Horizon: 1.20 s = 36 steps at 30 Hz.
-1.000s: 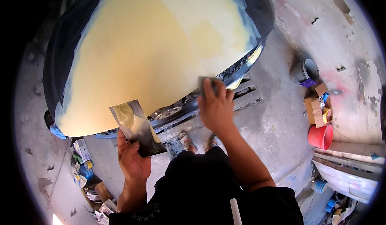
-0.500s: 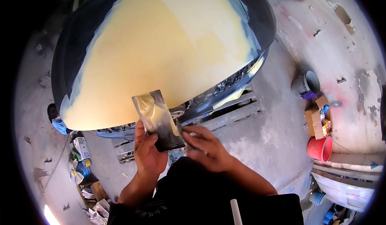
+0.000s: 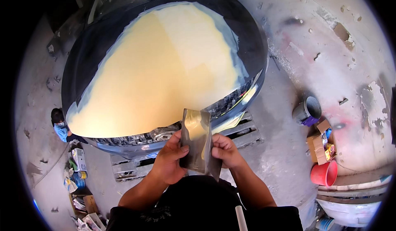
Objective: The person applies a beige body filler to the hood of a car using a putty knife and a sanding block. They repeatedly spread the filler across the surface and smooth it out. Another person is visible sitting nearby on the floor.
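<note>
My left hand (image 3: 170, 160) is closed on the left edge of a flat grey putty board (image 3: 190, 156), thumb on top. Glossy yellow putty (image 3: 196, 127) lies on its far end. My right hand (image 3: 226, 151) pinches a thin grey putty spreader (image 3: 214, 164), tilted against the board's right side, with a yellow streak along the seam. Both tools are held in front of my body, at the near edge of a dark car hood (image 3: 93, 49). A wide layer of pale yellow filler (image 3: 152, 78) covers most of that hood, with blue-grey sanded edges.
Under the car's front lies a slatted pallet (image 3: 243, 136). On the right stand a dark bucket (image 3: 300, 114), a cardboard box (image 3: 317, 149) and a red bucket (image 3: 319, 174). A person in blue (image 3: 61, 125) is low at the car's left. Boxes and tins (image 3: 78, 165) line the left floor.
My view has shifted, showing more of the hood and the windshield. Both hands have moved right in the picture. The spreader has gone from the board's lower right to lie along its right side.
</note>
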Motion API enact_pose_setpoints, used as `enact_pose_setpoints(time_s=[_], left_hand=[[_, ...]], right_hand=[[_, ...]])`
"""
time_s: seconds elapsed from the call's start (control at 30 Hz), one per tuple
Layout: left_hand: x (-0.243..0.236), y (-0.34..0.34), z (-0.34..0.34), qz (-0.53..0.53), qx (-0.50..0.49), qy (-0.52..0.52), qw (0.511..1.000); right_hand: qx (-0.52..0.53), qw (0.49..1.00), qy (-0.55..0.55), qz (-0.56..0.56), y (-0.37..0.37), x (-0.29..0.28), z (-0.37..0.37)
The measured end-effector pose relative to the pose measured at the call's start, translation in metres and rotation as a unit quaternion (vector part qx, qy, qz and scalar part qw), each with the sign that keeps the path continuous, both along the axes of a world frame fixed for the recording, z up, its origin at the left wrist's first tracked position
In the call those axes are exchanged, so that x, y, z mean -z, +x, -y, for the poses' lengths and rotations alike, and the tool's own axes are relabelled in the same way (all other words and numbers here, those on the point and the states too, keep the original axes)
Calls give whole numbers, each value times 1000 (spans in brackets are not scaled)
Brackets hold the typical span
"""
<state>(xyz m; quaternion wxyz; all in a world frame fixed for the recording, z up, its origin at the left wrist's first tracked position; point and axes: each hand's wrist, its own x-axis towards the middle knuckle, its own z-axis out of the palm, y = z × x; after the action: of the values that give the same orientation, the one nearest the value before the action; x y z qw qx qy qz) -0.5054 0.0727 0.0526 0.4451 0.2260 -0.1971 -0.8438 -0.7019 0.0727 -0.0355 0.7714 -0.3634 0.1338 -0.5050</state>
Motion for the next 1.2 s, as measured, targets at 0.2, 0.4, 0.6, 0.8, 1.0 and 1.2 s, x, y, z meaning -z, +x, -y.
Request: enact_pose_setpoints(time_s=[0.2,0.4,0.6,0.8,1.0,1.2], left_hand=[[-9,-21,-14,37,-119,-126,984],[-1,-51,-9,36,-184,-290,938],[-2,-37,-8,331,-89,-519,783],[-22,-12,7,526,-42,-544,653],[14,49,35,263,-73,-269,924],[16,82,59,69,-79,-344,933]], right_hand=[[137,990,19,-4,-51,-8,12],[153,959,-82,-223,-54,-34,-23],[173,962,-118,-175,-49,-64,2],[183,952,-203,-140,-47,-85,38],[94,843,-465,-254,-34,-141,83],[23,773,-491,-400,28,-153,110]])
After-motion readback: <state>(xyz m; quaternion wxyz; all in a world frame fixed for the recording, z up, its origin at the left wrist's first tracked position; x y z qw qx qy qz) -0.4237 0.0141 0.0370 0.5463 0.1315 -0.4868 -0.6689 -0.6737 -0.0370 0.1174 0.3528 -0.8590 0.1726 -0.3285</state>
